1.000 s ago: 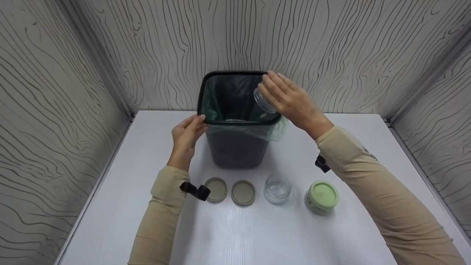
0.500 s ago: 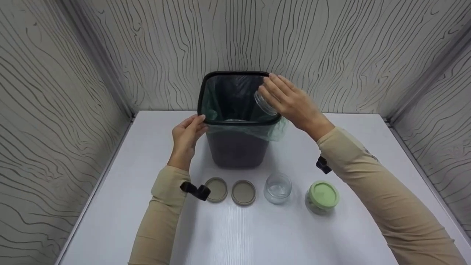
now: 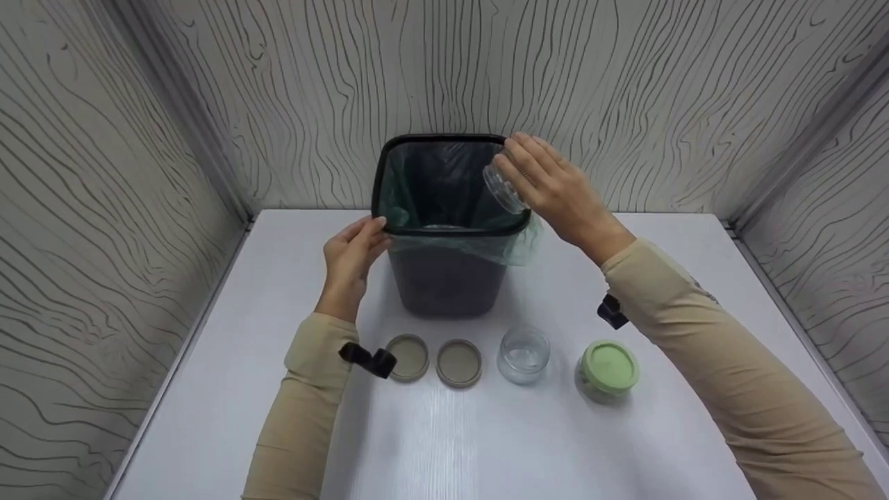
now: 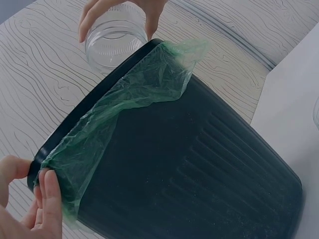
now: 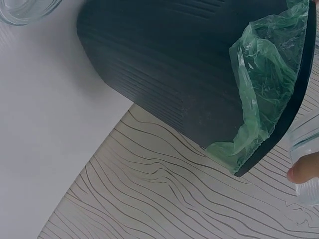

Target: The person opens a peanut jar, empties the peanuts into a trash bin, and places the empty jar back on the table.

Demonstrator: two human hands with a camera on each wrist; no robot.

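A dark trash bin (image 3: 448, 281) with a green plastic liner (image 4: 154, 82) folded over its rim stands at the back of the white table. My left hand (image 3: 349, 260) pinches the bin's rim and liner at the near left corner. My right hand (image 3: 555, 191) grips a clear glass jar (image 4: 112, 45), tipped on its side over the bin's right edge, its mouth facing the opening. No contents show inside the jar in the left wrist view. In the right wrist view only the thumb (image 5: 305, 168) and part of the jar appear.
Two round beige lids (image 3: 408, 357) lie on the table (image 3: 417, 444) in front of the bin. To their right stands a lidless glass jar (image 3: 524, 355), then a jar with a green lid (image 3: 610, 368). A wood-patterned wall (image 3: 312, 104) rises close behind the bin.
The right hand and its jar have dipped slightly, then risen again and shifted a little right. The left hand stays in place on the bin's rim.
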